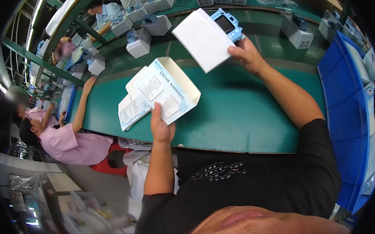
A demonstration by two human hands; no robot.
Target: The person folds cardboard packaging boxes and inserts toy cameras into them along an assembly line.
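Observation:
My left hand is closed on a printed cardboard sleeve marked "ÇOCUK KAMERASI", thumb on its front face. The sleeve is tilted, and its open end faces up and right. Beneath it on the left, more flat printed cardboard lies on the green table. My right hand grips a plain white box by its lower right corner, raised over the bench. A light-blue toy camera with a dark screen sits at the box's far right end, near my fingers. My other right fingers are hidden behind.
The green table spans in front of me. Across it, white boxes topped with blue cameras stand on a green line, with another box at right. A blue bin stands on my right. A co-worker in a pink shirt sits left.

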